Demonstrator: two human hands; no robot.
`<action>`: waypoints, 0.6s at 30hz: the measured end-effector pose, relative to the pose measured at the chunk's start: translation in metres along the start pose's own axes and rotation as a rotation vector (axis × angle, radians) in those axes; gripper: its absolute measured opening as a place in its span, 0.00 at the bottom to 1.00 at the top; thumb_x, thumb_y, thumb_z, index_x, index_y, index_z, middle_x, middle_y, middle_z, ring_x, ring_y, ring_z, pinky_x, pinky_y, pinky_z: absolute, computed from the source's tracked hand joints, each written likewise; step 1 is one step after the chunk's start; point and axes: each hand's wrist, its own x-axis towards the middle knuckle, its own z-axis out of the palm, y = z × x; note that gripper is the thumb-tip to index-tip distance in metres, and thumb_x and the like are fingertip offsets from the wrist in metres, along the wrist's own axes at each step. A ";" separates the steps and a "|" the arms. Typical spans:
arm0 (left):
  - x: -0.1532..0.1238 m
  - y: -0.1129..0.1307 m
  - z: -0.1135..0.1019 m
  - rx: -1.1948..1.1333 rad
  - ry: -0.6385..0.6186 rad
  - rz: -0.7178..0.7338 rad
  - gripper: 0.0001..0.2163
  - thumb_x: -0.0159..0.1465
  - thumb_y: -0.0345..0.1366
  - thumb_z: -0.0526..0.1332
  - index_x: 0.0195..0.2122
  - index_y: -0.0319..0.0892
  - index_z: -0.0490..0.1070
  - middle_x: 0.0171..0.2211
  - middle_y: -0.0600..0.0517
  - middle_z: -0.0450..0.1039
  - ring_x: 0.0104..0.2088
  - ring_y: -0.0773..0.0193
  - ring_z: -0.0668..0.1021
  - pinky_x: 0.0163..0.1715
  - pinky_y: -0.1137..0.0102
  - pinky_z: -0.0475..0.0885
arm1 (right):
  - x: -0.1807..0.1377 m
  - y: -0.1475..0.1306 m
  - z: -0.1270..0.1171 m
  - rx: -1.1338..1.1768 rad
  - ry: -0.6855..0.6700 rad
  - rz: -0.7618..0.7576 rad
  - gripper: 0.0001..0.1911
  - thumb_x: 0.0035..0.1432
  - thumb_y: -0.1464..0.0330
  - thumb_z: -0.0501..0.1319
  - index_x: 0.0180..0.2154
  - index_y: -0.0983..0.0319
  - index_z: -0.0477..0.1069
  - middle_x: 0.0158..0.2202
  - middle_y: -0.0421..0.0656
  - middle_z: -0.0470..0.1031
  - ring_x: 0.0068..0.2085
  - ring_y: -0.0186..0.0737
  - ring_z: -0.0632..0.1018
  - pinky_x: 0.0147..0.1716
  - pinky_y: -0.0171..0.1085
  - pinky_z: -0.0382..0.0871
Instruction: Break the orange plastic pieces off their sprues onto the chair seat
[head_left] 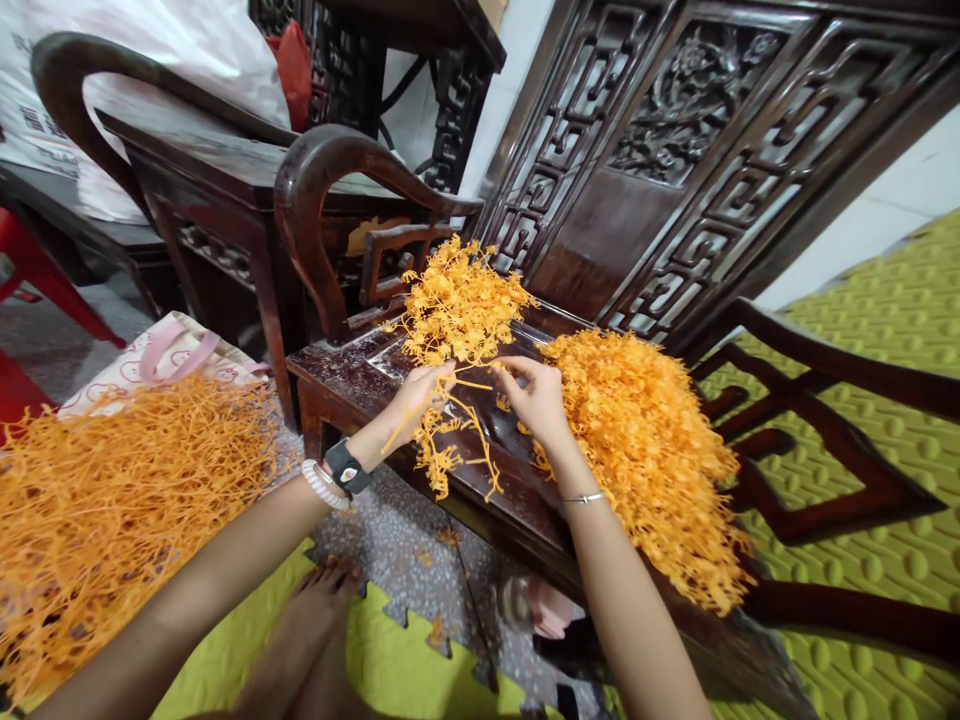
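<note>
My left hand (pixel 424 400) is closed around thin orange branching plastic sprigs (pixel 454 455), whose stems poke out past the fingers and whose curly ends hang over the wooden seat. Close beside it, my right hand (pixel 534 390) pinches with thumb and forefinger at the end of an orange stem; the exact piece in the pinch is too small to make out. A heap of curly orange pieces (pixel 465 300) lies just beyond both hands. To the right, a larger heap of similar pieces (pixel 637 450) covers that side of the dark wooden seat (pixel 352 375).
On the left is a big pile of thin orange stems (pixel 135 500), by a white bag with pink handles (pixel 180 350). The carved chair back (pixel 600 230) and curved armrest (pixel 315 200) border the seat. A red stool (pixel 52 270) stands far left; green foam mats (pixel 405 650) cover some floor.
</note>
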 end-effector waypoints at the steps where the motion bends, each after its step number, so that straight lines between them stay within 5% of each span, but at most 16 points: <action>1: 0.001 -0.002 0.000 0.027 -0.007 -0.007 0.19 0.54 0.45 0.65 0.17 0.40 0.57 0.13 0.62 0.50 0.13 0.78 0.54 0.15 0.77 0.46 | 0.001 0.001 0.001 0.011 0.028 0.018 0.13 0.57 0.64 0.57 0.34 0.64 0.78 0.34 0.47 0.80 0.27 0.40 0.78 0.26 0.35 0.68; 18: 0.004 -0.010 0.003 0.248 -0.030 -0.010 0.17 0.59 0.43 0.57 0.18 0.41 0.57 0.13 0.62 0.50 0.13 0.76 0.54 0.16 0.76 0.47 | -0.001 -0.007 0.010 -0.192 0.236 0.074 0.14 0.56 0.67 0.54 0.36 0.63 0.78 0.32 0.47 0.79 0.24 0.38 0.74 0.26 0.37 0.67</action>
